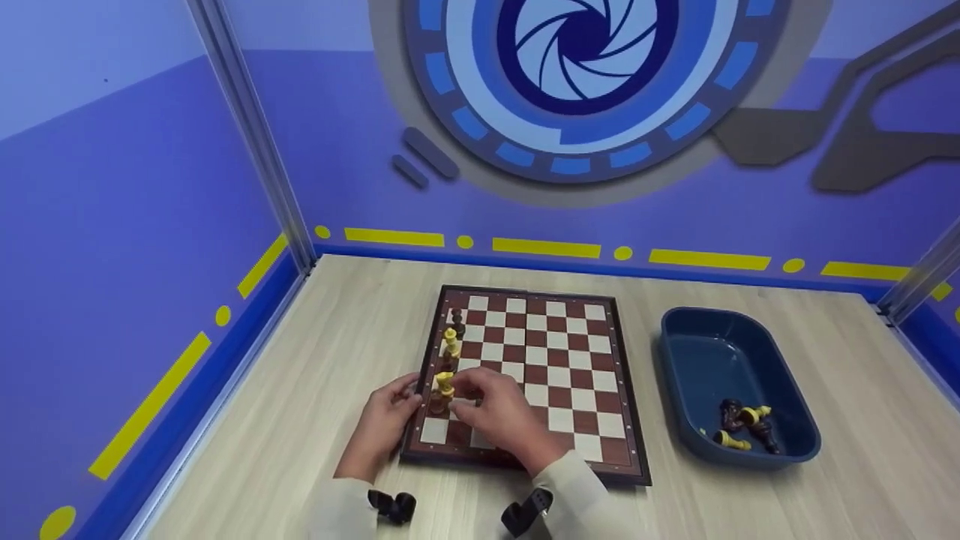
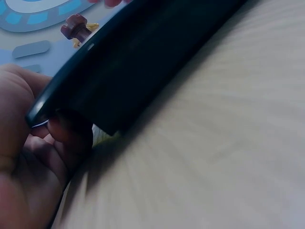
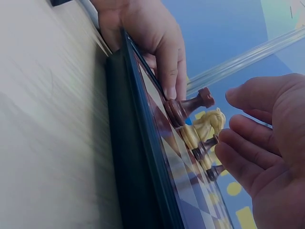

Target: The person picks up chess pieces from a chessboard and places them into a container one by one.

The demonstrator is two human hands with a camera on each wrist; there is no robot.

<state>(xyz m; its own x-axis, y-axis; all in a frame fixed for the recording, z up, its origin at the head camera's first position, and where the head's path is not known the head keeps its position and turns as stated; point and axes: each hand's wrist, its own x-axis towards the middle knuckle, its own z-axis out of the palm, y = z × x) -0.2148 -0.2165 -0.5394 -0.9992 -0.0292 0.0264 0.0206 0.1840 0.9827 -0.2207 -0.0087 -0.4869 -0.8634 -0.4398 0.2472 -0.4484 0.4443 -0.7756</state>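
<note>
A brown and white chessboard [image 1: 547, 356] lies on the table. My left hand [image 1: 386, 420] holds its left edge; in the left wrist view the fingers [image 2: 71, 136] curl beneath the dark rim. My right hand [image 1: 491, 409] hovers over the board's near left part. Between its thumb and fingers there is a gap in the right wrist view, and they hold nothing. Close to them stand a dark rook [image 3: 206, 98] and a cream knight [image 3: 209, 121]. Farther along that left column are a yellow piece with a crown-like top [image 1: 450, 341] and dark pieces [image 1: 459, 328].
To the right of the board stands a dark blue tub [image 1: 679, 397], with several dark and yellow chess pieces [image 1: 731, 412] lying in its near end. Blue printed panels [image 1: 375, 150] enclose the wooden table [image 1: 300, 360] at the back and sides.
</note>
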